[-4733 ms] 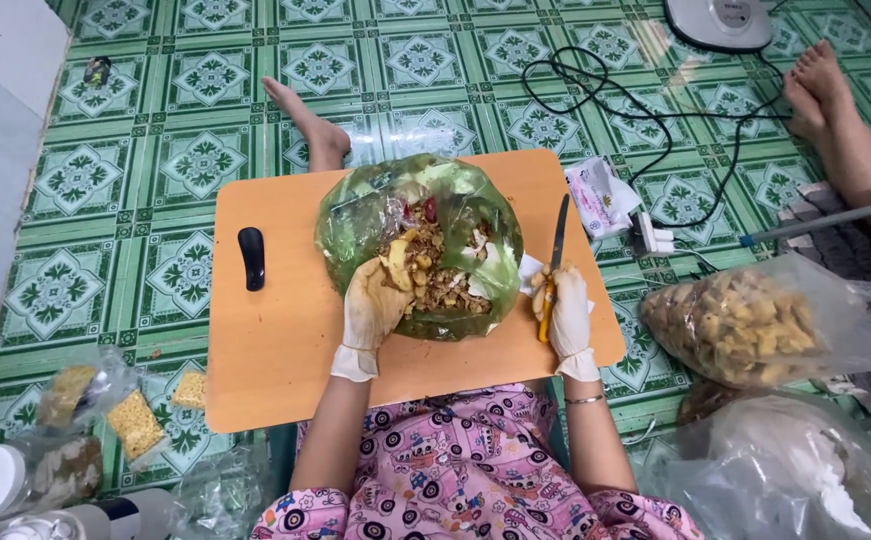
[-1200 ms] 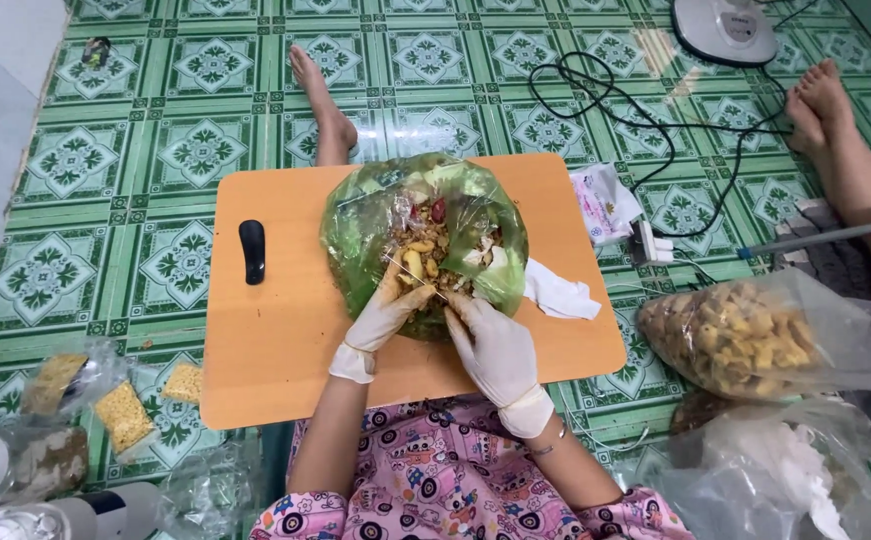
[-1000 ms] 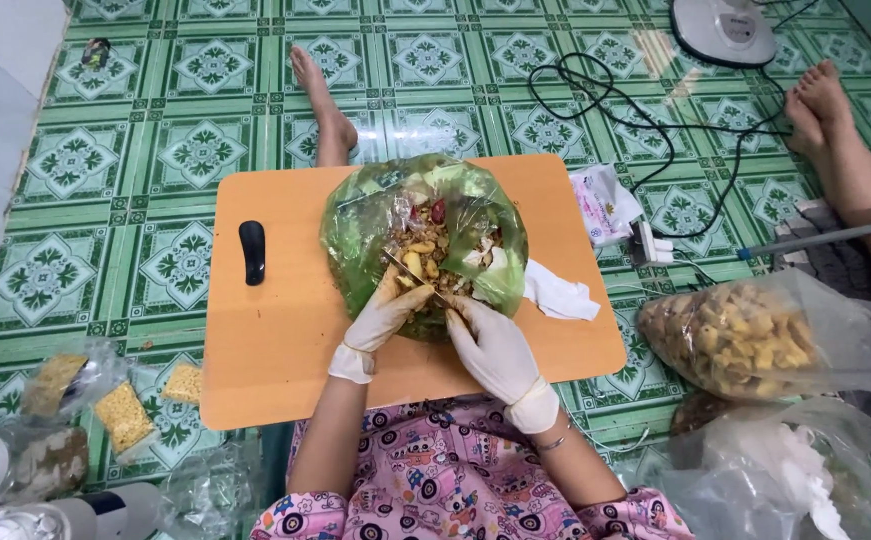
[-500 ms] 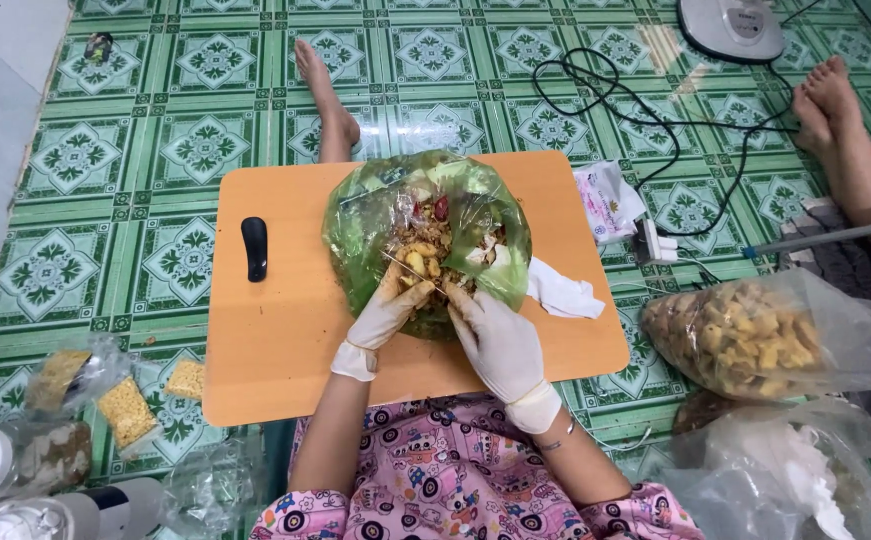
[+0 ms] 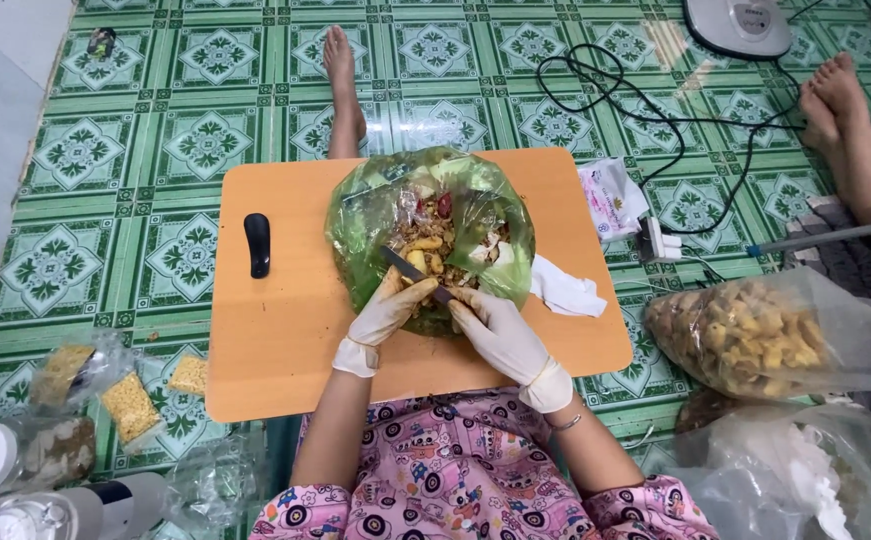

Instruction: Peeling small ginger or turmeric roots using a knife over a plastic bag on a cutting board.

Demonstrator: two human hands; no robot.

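Right now both gloved hands meet at the near rim of the green bag (image 5: 430,235) mid-surface (image 5: 285,330); the left hand (image 5: 387,312) pinches a yellow piece, the right hand (image 5: 495,332) is closed on a knife (image 5: 410,272). Bare room lies left, around the black handle (image 5: 256,244); a tissue (image 5: 565,292) nears the right edge

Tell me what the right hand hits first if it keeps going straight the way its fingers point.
The right hand points up and left, toward the left hand. It would probably meet the yellow piece the left hand pinches over the green bag, then that hand's fingers. Depth is unclear from above.
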